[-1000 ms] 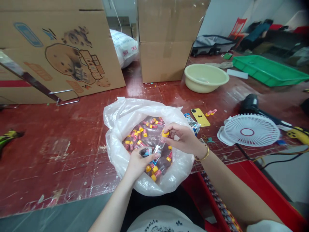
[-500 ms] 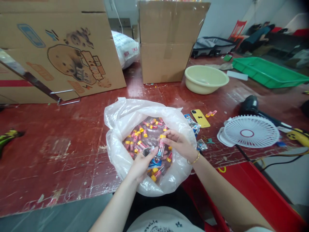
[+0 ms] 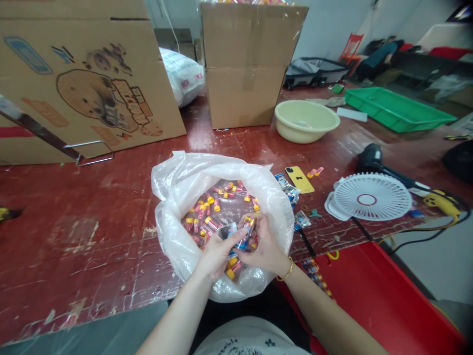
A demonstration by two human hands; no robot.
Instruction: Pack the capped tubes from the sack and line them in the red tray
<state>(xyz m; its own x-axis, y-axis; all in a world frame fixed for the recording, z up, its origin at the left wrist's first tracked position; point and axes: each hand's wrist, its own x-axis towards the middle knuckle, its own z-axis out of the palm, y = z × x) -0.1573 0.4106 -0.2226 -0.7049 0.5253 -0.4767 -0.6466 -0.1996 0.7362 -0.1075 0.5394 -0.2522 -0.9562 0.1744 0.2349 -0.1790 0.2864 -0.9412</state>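
Observation:
A white translucent plastic bag stands with its mouth rolled wide on the table. Inside lie several small pink tubes with yellow caps. Over the bag's opening, my left hand is closed on small clear-and-blue plastic packets, its thumb pressed on top. My right hand curls round from the other side, fingers at a yellow-capped tube that appears to sit in one of the clear packets. The lower ends of the packets are partly hidden by both hands.
Right of the bag lie blue packets, a yellow phone and a white fan. Behind are a pale yellow basin, a green tray and cardboard boxes. A red bin stands below the table edge.
My right hand has shifted down and turned, its fingers now wrapping the side of the packet instead of pinching the tube's cap. My left hand keeps its hold. The view has swung slightly right.

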